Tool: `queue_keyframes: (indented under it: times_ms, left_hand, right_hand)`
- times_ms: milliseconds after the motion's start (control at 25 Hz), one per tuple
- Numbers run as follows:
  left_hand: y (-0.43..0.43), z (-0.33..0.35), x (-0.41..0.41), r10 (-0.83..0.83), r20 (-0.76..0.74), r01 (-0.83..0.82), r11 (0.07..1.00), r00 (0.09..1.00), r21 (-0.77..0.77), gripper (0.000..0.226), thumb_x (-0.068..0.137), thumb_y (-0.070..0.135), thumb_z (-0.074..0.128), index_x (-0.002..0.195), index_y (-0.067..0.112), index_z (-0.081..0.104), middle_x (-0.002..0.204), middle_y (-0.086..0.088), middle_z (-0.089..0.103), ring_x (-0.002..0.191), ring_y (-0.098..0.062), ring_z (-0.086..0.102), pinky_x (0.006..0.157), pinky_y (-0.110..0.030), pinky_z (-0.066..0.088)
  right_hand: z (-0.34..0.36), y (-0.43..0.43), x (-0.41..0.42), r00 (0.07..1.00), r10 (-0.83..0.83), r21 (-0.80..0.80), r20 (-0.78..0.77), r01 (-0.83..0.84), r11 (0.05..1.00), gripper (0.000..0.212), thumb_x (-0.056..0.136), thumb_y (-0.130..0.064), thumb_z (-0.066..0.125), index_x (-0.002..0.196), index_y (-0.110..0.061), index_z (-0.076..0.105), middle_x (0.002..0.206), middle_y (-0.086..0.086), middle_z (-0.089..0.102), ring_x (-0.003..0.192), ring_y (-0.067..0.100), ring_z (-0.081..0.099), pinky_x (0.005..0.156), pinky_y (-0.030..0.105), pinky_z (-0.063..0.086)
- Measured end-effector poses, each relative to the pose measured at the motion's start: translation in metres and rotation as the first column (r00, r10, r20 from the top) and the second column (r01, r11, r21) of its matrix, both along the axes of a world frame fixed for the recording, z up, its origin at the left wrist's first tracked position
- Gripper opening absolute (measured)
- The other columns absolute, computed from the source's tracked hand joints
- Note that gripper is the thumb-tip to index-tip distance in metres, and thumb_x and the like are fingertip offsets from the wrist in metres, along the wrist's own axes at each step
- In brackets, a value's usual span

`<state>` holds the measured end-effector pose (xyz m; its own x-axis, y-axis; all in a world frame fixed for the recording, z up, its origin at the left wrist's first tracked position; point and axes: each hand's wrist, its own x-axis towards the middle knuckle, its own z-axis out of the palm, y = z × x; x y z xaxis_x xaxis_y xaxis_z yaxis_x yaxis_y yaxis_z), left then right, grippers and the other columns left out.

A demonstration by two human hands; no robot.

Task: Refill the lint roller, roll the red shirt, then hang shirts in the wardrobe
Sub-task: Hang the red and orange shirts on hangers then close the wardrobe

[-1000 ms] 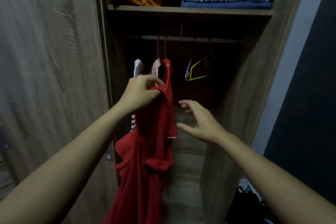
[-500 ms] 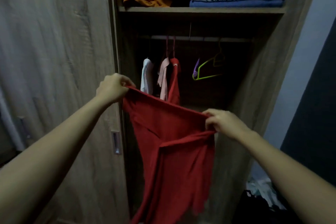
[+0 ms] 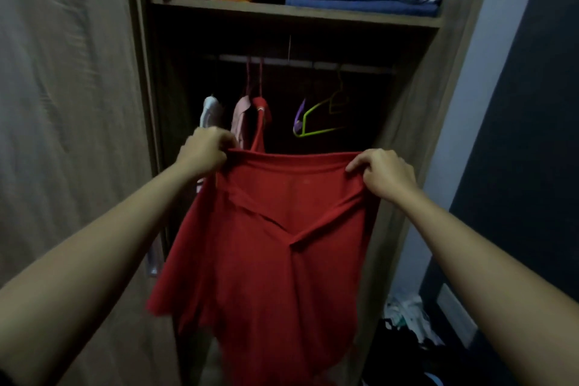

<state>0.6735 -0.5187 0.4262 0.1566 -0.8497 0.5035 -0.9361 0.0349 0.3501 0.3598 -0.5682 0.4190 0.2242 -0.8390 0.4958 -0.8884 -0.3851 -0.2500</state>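
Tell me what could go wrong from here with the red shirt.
Both hands are full: the left hand and right hand grip the red shirt by its top edge, so reaching the empty hanger may mean letting one corner drop. The left hand is close to the hung clothes; it might knock them along the rail.
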Motion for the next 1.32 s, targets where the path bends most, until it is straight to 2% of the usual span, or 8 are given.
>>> queue_keyframes:
  times_ms: [200, 480, 600, 720, 800, 920, 1080, 1320]
  left_hand:
    - [-0.041, 0.000, -0.030, -0.382, -0.218, 0.435, 0.845, 0.898, 0.311, 0.047, 0.076, 0.010, 0.074, 0.120, 0.020, 0.060, 0.111, 0.005, 0.063, 0.103, -0.010, 0.059, 0.084, -0.016, 0.045]
    - [-0.152, 0.049, -0.065, -0.311, -0.365, 0.236, 0.943, 0.878, -0.236, 0.036, 0.089, 0.033, 0.060, 0.118, 0.012, 0.063, 0.115, -0.006, 0.067, 0.111, -0.019, 0.060, 0.093, -0.024, 0.041]
    - [-0.211, 0.071, -0.071, -0.176, -0.478, 0.208, 0.978, 0.861, 0.014, 0.057, 0.084, 0.030, 0.065, 0.132, 0.005, 0.048, 0.127, -0.015, 0.058, 0.117, -0.028, 0.054, 0.095, -0.029, 0.041]
    - [-0.243, 0.065, -0.083, -0.202, -0.517, 0.407, 0.856, 0.832, 0.320, 0.042, 0.075, 0.005, 0.069, 0.110, -0.002, 0.046, 0.077, -0.017, 0.060, 0.062, -0.024, 0.060, 0.057, -0.030, 0.049]
    - [-0.259, 0.061, -0.092, -0.231, -0.433, 0.382, 0.874, 0.871, 0.302, 0.028, 0.078, -0.003, 0.058, 0.105, -0.003, 0.048, 0.064, -0.016, 0.058, 0.051, -0.024, 0.058, 0.046, -0.027, 0.046]
    - [-0.275, 0.073, -0.100, -0.216, -0.331, 0.285, 0.943, 0.919, 0.174, 0.028, 0.089, 0.008, 0.049, 0.113, -0.003, 0.056, 0.102, -0.020, 0.064, 0.091, -0.034, 0.064, 0.067, -0.035, 0.050]
    - [-0.279, 0.091, -0.106, -0.218, -0.381, 0.291, 0.946, 0.898, 0.144, 0.032, 0.089, 0.013, 0.050, 0.117, -0.002, 0.055, 0.112, -0.021, 0.060, 0.095, -0.034, 0.062, 0.058, -0.033, 0.045]
    - [-0.276, 0.098, -0.101, -0.243, -0.550, 0.393, 0.903, 0.799, 0.172, 0.024, 0.093, 0.008, 0.040, 0.086, -0.004, 0.059, 0.074, -0.017, 0.066, 0.051, -0.026, 0.061, 0.052, -0.030, 0.047]
  right_hand:
    - [0.021, -0.044, -0.013, 0.931, -0.033, 0.022, -0.365, 0.044, 0.999, 0.047, 0.085, -0.006, 0.041, 0.125, -0.026, 0.055, 0.132, 0.006, 0.057, 0.121, 0.026, 0.052, 0.100, 0.039, 0.037]
    - [0.027, -0.107, -0.042, 0.660, -0.237, -0.101, -0.713, 0.238, 0.966, 0.048, 0.093, -0.016, 0.031, 0.141, -0.017, 0.034, 0.152, 0.012, 0.031, 0.141, 0.023, 0.026, 0.117, 0.042, 0.008]
    - [0.027, -0.119, -0.054, 0.580, -0.290, -0.152, -0.761, 0.276, 0.949, 0.048, 0.097, -0.022, 0.025, 0.144, -0.017, 0.028, 0.155, 0.013, 0.022, 0.143, 0.024, 0.022, 0.117, 0.040, 0.009]
    - [0.026, -0.125, -0.053, 0.542, -0.319, -0.192, -0.778, 0.278, 0.941, 0.048, 0.097, -0.023, 0.023, 0.144, -0.014, 0.027, 0.156, 0.013, 0.019, 0.143, 0.024, 0.021, 0.117, 0.041, 0.010]
    - [0.024, -0.129, -0.051, 0.511, -0.329, -0.207, -0.794, 0.282, 0.937, 0.049, 0.096, -0.023, 0.022, 0.144, -0.012, 0.026, 0.156, 0.013, 0.018, 0.144, 0.024, 0.018, 0.117, 0.043, 0.009]
    - [0.022, -0.132, -0.053, 0.503, -0.338, -0.220, -0.795, 0.281, 0.934, 0.049, 0.097, -0.022, 0.022, 0.145, -0.012, 0.025, 0.156, 0.012, 0.017, 0.144, 0.025, 0.017, 0.117, 0.043, 0.009]
    - [0.017, -0.132, -0.057, 0.510, -0.345, -0.229, -0.788, 0.278, 0.933, 0.056, 0.091, -0.020, 0.010, 0.144, -0.012, 0.028, 0.155, 0.011, 0.021, 0.144, 0.024, 0.020, 0.117, 0.043, 0.009]
    - [0.013, -0.134, -0.063, 0.507, -0.341, -0.228, -0.792, 0.273, 0.935, 0.068, 0.085, -0.024, -0.003, 0.144, -0.012, 0.028, 0.155, 0.010, 0.022, 0.144, 0.023, 0.019, 0.117, 0.044, 0.009]
